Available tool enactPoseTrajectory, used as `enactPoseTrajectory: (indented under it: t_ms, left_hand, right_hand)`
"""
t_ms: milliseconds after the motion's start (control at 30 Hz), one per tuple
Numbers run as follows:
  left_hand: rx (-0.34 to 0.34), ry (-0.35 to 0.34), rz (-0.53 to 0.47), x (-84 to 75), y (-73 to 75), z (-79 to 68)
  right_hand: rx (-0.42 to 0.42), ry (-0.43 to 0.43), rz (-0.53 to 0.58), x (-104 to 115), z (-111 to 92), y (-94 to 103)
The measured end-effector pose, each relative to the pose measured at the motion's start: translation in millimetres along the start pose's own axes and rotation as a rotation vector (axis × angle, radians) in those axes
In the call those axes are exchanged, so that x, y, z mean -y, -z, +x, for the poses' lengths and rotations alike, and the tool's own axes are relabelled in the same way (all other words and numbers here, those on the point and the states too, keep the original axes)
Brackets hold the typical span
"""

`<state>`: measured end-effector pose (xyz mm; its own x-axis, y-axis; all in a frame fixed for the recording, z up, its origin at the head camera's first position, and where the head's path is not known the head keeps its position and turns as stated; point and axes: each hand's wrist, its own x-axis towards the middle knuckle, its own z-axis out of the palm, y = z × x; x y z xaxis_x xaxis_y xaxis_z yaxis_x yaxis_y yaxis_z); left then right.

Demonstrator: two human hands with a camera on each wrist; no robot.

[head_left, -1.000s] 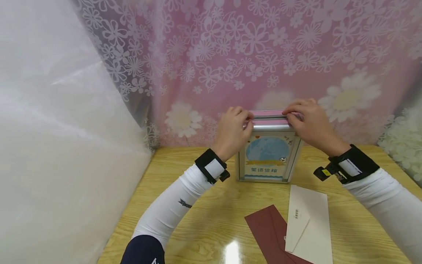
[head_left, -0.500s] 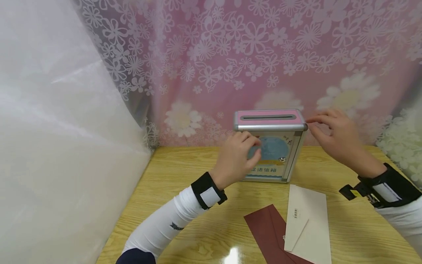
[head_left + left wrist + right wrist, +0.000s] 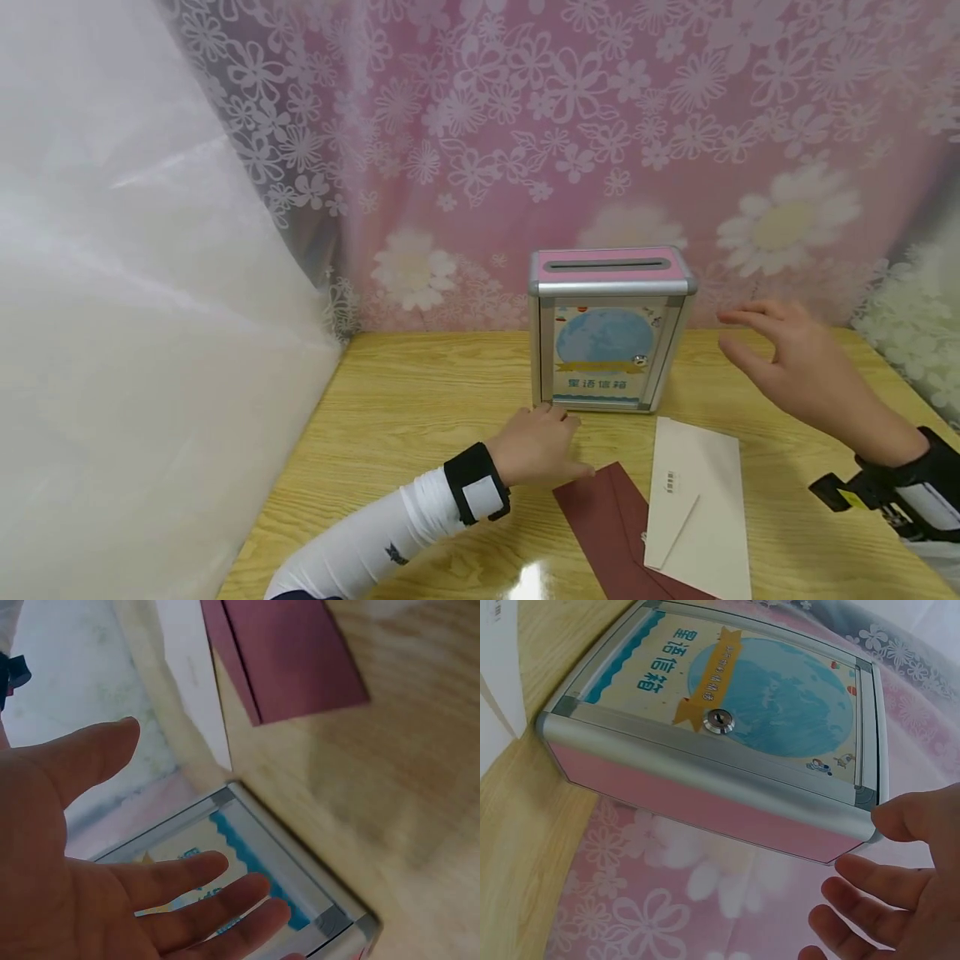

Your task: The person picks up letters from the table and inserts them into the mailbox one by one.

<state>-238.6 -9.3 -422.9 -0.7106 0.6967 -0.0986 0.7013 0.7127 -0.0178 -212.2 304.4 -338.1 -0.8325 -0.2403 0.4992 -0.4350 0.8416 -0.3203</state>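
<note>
A pink and silver mailbox (image 3: 607, 333) stands upright near the back of the table, with a slot (image 3: 606, 265) in its top and a round lock (image 3: 718, 721) on its front. My left hand (image 3: 536, 446) is in front of the box, fingers spread and holding nothing, its thumb by the corner of a dark red envelope (image 3: 600, 517). A cream envelope (image 3: 708, 508) partly covers the red one. To the right of the box, apart from it, my right hand (image 3: 806, 371) hovers with loosely bent fingers and nothing in them.
The wooden table (image 3: 420, 392) bears the box and envelopes. A pink flowered curtain (image 3: 480, 167) hangs right behind the box. Whitish sheeting (image 3: 150, 333) borders the table on the left, and pale flowered cloth (image 3: 911, 333) on the right.
Both hands have left the top of the box. The left came down toward the red envelope; the right moved right and down. Box and envelopes have stayed in place.
</note>
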Motion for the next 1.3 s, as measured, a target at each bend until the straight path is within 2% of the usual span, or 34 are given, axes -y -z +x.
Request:
enactPoseTrajectory:
  t_ms: [400,567,700,933,1200,1300]
  left_hand:
    - [0.101,-0.029,0.014,-16.5,-30.0,-6.2]
    - [0.104,-0.018,0.078,-22.4,-42.3,-3.8]
    - [0.106,0.001,0.091,-25.3,-46.2,0.0]
    - [0.114,0.023,0.041,-26.0,-49.0,4.1]
    - [0.112,0.060,-0.067,-23.3,-52.7,8.1]
    - [0.126,0.075,-0.088,-20.8,-53.6,9.3]
  right_hand:
    - [0.113,-0.031,-0.007,-4,-22,-16.1]
    - [0.135,-0.041,-0.002,-9,-30,-20.9]
    - [0.149,-0.043,0.013,-14,-35,-23.5]
    - [0.200,-0.042,0.006,-21,-44,-30.0]
    - [0.210,-0.017,0.009,-24,-49,-34.5]
    - [0.250,-0.038,-0.007,-24,-50,-35.3]
